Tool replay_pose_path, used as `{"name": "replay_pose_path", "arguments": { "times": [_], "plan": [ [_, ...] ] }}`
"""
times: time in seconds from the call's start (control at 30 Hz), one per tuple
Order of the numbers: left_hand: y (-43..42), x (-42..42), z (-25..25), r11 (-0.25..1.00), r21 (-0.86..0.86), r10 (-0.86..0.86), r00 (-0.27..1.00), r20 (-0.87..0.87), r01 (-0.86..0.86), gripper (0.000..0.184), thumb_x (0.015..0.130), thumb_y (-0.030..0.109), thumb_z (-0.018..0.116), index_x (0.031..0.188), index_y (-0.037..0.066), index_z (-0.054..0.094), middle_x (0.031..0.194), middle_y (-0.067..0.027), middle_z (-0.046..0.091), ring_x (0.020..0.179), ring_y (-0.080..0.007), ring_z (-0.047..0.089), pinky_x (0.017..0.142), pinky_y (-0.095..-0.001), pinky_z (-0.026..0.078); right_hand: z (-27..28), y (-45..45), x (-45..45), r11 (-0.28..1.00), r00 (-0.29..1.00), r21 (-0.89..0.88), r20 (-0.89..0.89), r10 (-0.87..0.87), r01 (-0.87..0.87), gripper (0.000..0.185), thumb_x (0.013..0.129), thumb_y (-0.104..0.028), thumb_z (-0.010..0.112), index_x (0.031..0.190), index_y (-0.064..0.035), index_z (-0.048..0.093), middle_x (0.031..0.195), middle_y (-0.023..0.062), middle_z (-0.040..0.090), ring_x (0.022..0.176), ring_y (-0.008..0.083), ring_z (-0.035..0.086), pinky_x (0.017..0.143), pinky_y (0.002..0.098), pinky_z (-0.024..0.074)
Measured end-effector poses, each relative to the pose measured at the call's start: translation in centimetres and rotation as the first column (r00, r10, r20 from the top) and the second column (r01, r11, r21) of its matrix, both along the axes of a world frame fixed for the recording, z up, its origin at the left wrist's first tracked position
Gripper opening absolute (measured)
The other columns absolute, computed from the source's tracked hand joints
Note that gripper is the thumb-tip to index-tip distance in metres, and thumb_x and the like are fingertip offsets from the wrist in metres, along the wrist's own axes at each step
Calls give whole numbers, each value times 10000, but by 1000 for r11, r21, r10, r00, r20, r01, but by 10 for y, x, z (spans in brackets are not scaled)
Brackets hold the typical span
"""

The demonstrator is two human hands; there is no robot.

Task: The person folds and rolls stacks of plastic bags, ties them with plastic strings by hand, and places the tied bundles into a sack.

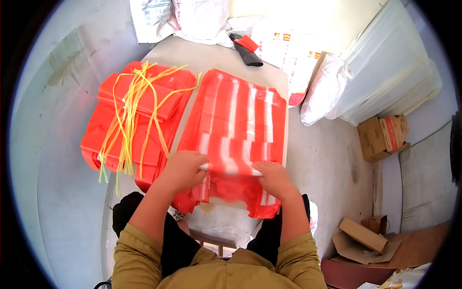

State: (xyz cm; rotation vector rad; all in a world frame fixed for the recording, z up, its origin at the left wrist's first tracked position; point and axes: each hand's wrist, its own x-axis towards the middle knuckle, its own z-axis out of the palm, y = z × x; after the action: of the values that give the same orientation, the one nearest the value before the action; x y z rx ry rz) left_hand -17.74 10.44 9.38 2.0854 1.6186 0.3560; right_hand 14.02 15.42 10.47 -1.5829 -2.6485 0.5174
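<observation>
A stack of red-and-white striped plastic bags (243, 108) lies on the table before me. My left hand (184, 169) is closed on the left end of a fold across the top bag. At the right end of that same fold, my right hand (274, 177) grips the plastic with thumb and fingers. The bags' near ends hang loosely over the front edge and are slightly blurred. To the left sits a pile of folded red plastic bags (103, 127), with yellow plastic strips (129, 111) draped across it.
At the table's (185, 52) far end are white printed sacks (202, 19) and a black object (248, 54) with a red piece. A white bag (327, 89) leans beyond the right corner. Cardboard boxes (375, 139) stand by the right wall; opened cardboard (363, 236) lies lower right.
</observation>
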Motion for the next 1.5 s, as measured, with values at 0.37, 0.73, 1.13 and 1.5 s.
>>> {"name": "replay_pose_path", "arguments": {
  "times": [0.37, 0.73, 1.13, 1.5],
  "plan": [
    [3, 8, -16, 838, 528, 23, 976, 219, -138, 454, 841, 125, 772, 1276, 68, 654, 1339, -145, 651, 1270, -358, 603, 1051, -465, 501, -1, 7, -18, 931, 993, 365, -103, 64, -22, 448, 900, -108, 685, 1342, -68, 616, 1364, 131, 634, 1320, 376, 541, 1111, 522, 414],
    [18, 52, -53, 915, 385, -65, 987, -147, 118, 509, 917, 82, 580, 1419, -2, 567, 1537, -173, 526, 1454, -321, 470, 1180, -489, 398, -53, 0, -59, 924, 961, 356, -172, 214, -142, 573, 836, 7, 631, 1405, -29, 576, 1520, 139, 537, 1417, 338, 486, 1149, 476, 418],
    [24, 42, -55, 905, 421, 1, 989, -145, 61, 477, 877, 70, 622, 1350, 12, 610, 1435, -182, 596, 1377, -330, 535, 1112, -458, 455, -41, 23, 8, 936, 993, 341, -41, 107, -86, 529, 828, 51, 616, 1332, -106, 651, 1429, 107, 626, 1359, 329, 545, 1148, 494, 402],
    [9, 36, -30, 854, -499, 307, 630, 713, 148, 413, 895, -14, 594, 1307, -14, 621, 1078, -87, 739, 996, -237, 721, 863, -347, 562, 47, 9, -4, 677, 943, 688, -332, -28, 262, 367, 924, -40, 629, 1292, -39, 635, 1369, 161, 616, 1271, 364, 561, 1139, 498, 383]
  ]
}}
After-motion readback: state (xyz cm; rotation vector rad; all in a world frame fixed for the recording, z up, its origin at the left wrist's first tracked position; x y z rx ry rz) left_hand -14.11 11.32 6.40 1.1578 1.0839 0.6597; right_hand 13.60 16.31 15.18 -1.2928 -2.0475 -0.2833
